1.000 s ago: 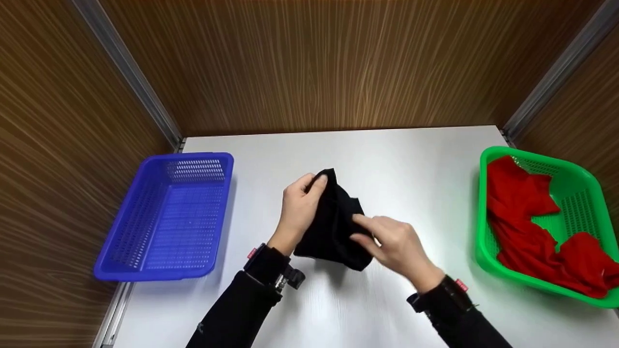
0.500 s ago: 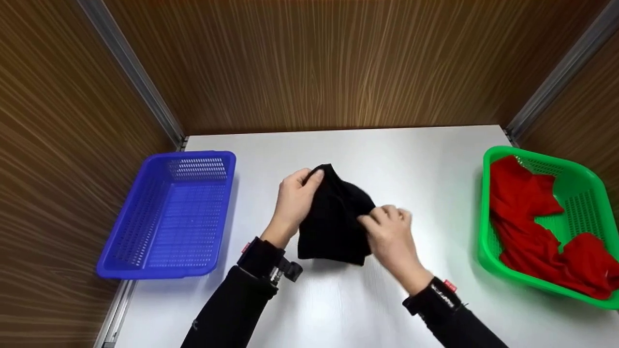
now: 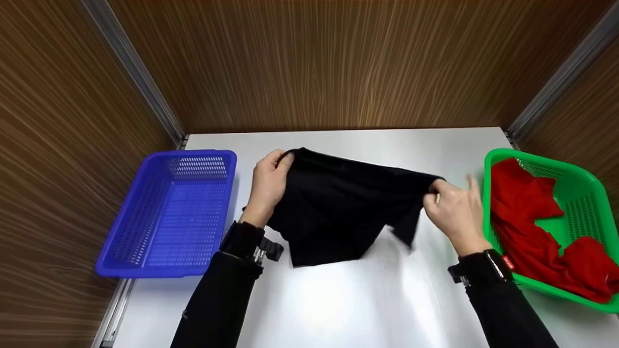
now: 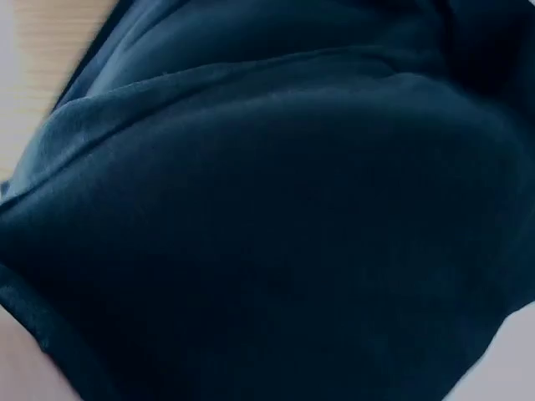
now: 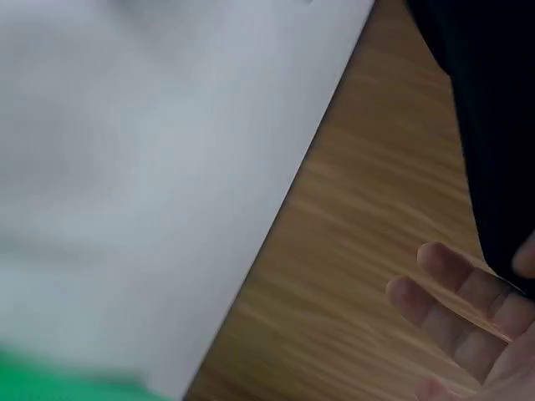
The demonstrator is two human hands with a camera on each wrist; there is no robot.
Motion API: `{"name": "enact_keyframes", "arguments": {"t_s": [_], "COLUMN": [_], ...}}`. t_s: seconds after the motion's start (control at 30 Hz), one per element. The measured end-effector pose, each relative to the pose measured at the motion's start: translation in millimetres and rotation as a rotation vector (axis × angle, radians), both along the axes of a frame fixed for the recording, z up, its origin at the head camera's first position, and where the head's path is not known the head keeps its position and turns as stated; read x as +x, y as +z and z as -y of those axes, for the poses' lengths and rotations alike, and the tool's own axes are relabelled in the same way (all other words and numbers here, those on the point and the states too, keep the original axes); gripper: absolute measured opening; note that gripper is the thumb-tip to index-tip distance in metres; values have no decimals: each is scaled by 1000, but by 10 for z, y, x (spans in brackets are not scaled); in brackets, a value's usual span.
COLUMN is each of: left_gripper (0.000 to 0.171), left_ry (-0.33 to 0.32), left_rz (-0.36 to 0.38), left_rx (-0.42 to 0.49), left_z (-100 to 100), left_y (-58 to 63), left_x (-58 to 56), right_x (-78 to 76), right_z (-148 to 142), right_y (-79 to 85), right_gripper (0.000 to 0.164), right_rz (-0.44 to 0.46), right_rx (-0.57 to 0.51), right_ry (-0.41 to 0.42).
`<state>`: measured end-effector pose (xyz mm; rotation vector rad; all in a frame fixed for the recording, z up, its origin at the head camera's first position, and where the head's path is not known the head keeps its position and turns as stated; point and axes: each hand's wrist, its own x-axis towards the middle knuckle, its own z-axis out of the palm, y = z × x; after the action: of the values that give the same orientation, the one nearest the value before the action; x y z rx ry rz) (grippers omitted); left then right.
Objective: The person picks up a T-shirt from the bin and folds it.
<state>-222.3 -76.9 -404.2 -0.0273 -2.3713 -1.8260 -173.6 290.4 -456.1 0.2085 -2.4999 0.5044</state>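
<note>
A black garment [image 3: 348,203] is stretched between my two hands above the white table. My left hand [image 3: 268,181] pinches its upper left corner, thumb on top. At the upper right corner my right hand [image 3: 457,210] pinches the cloth between thumb and forefinger, other fingers sticking out. The lower edge hangs loose, with a notch towards the right and a flap beside it. Dark cloth [image 4: 276,217] fills most of the left wrist view. In the right wrist view the fingers [image 5: 456,326] lie extended beside the cloth's edge [image 5: 501,142].
A blue plastic basket [image 3: 227,193] stands on the left of the white table [image 3: 329,299], nothing seen inside it. On the right, close to my right hand, a green basket [image 3: 592,193] holds red cloth [image 3: 522,212]. Wood-patterned panels [image 3: 338,63] enclose the table.
The bunched black garment has been spread out wide. My right hand has moved right, towards the green basket, with its corner; my left hand has moved slightly left and away from me.
</note>
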Motion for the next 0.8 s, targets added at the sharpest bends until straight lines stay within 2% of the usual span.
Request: {"name": "enact_keyframes", "arguments": {"t_s": [0.1, 0.13, 0.2, 0.27, 0.3, 0.37, 0.4, 0.43, 0.47, 0.53, 0.57, 0.63, 0.7, 0.73, 0.8], "left_gripper": [25, 24, 20, 21, 25, 35, 36, 34, 30, 20, 17, 14, 14, 15, 14], "left_ry": [-53, -78, -147, -239, -284, -364, -387, -390, -371, -299, -259, -182, -131, -111, -75], "left_rz": [-33, -47, -41, -18, -2, 18, 9, -19, -35, -77, -85, -71, -29, 0, 38], "left_rx": [-66, -80, -99, -200, -288, -480, -582, -672, -714, -662, -596, -399, -180, -92, 22], "left_z": [-3, -1, 16, 66, 97, 164, 199, 231, 258, 294, 309, 316, 288, 261, 189], "left_y": [26, 35, 63, 102, 125, 175, 199, 218, 232, 244, 248, 247, 245, 247, 250], "left_x": [-7, -3, 22, 54, 70, 96, 102, 98, 88, 53, 34, -4, -32, -38, -48], "right_x": [-22, -34, -60, -77, -85, -99, -100, -99, -96, -87, -74, -47, -15, -1, 28], "right_z": [-40, -47, -58, -75, -78, -78, -74, -64, -48, -14, 5, 50, 100, 128, 201], "right_y": [58, 69, 79, 97, 117, 178, 218, 262, 305, 370, 396, 428, 436, 431, 409], "right_gripper": [43, 43, 31, 14, 7, 12, 16, 19, 22, 28, 29, 27, 23, 25, 44], "right_rz": [32, 25, -4, -34, -28, 0, 22, 41, 55, 68, 86, 146, 234, 293, 444], "right_rx": [28, 9, -75, -215, -329, -654, -836, -1023, -1193, -1441, -1498, -1500, -1381, -1279, -947], "right_ry": [-111, -134, -174, -184, -182, -127, -73, -13, 36, 138, 180, 237, 275, 301, 331]}}
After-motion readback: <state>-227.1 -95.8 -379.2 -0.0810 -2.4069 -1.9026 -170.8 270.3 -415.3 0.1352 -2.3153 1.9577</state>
